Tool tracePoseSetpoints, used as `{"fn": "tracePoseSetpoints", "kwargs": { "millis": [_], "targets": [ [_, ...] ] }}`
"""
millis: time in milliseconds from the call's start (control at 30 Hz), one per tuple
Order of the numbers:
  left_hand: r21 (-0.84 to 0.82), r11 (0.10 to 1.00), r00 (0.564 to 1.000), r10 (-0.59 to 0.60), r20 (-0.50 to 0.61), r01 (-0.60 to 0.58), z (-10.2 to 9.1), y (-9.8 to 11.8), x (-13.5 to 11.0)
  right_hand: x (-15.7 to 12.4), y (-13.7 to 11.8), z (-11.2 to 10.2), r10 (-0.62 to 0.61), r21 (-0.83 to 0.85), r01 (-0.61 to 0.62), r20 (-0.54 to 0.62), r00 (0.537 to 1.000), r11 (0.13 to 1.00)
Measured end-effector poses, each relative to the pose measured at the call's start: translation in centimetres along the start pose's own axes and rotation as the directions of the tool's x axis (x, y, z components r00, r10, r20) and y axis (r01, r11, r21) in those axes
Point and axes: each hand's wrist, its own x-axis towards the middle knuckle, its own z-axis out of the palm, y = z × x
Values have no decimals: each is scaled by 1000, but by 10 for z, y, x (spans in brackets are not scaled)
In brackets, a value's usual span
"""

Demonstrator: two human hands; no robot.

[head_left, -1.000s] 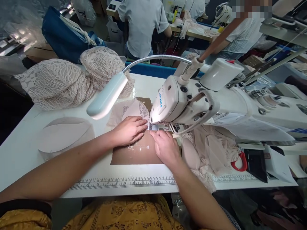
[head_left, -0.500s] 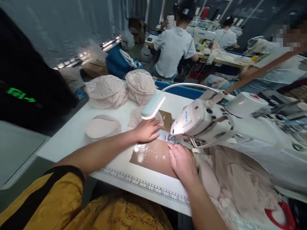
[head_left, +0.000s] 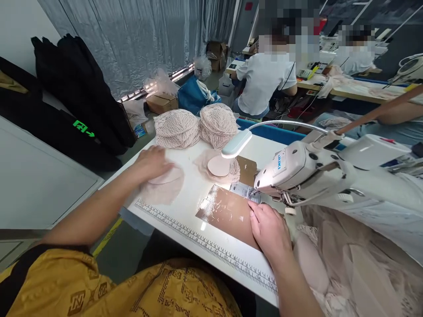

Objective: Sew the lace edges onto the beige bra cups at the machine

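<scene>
My left hand (head_left: 152,164), smeared by motion, is over a pale pink fabric piece (head_left: 168,187) on the left of the white table; its grip on the fabric does not show clearly. My right hand (head_left: 271,224) rests on the right end of a brown board (head_left: 228,213), just in front of the sewing machine's (head_left: 280,165) needle area. Its fingers are curled together, and whatever they may hold is hidden. A lace piece with a smooth oval pad (head_left: 218,166) on it lies beyond the board, under the lamp (head_left: 236,143).
Two stacks of lace cups (head_left: 176,128) (head_left: 218,123) stand at the table's far edge. A printed ruler (head_left: 205,246) runs along the front edge. Beige mesh fabric (head_left: 357,255) is heaped at right. A co-worker (head_left: 264,81) sits at another table beyond.
My left hand has moved left from beside the needle to the fabric piece. The lace piece and oval pad near the lamp are now uncovered. My right hand stays near the needle.
</scene>
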Motion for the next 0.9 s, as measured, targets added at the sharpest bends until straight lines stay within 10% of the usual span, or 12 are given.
{"fn": "tracePoseSetpoints", "kwargs": {
  "millis": [133, 200, 333, 433, 633, 900],
  "targets": [
    [-343, 939, 999, 33, 14, -27, 27, -35, -24, 0, -1, -1, -1, 13, 1, -10, 1000, 1000],
    [-696, 718, 979, 149, 143, -7, 33, -26, -38, 1, -1, -2, 16, 36, -15, -6, 1000, 999],
    [-932, 327, 759, 565, 323, 154, 30, 36, -47, 1, -2, -5, 71, 149, -66, -32, 997, 987],
    [-934, 357, 667, 697, 264, -4, 32, 90, -32, -2, -4, -10, 146, 329, -92, -144, 979, 940],
    [-773, 533, 706, 689, 161, -344, 50, 156, 8, -6, -8, -17, -31, 506, 112, -166, 986, 855],
    [-929, 345, 578, 734, 356, 133, 46, 171, 33, -2, -9, -10, -223, 328, 201, 28, 975, 923]
  ]
}}
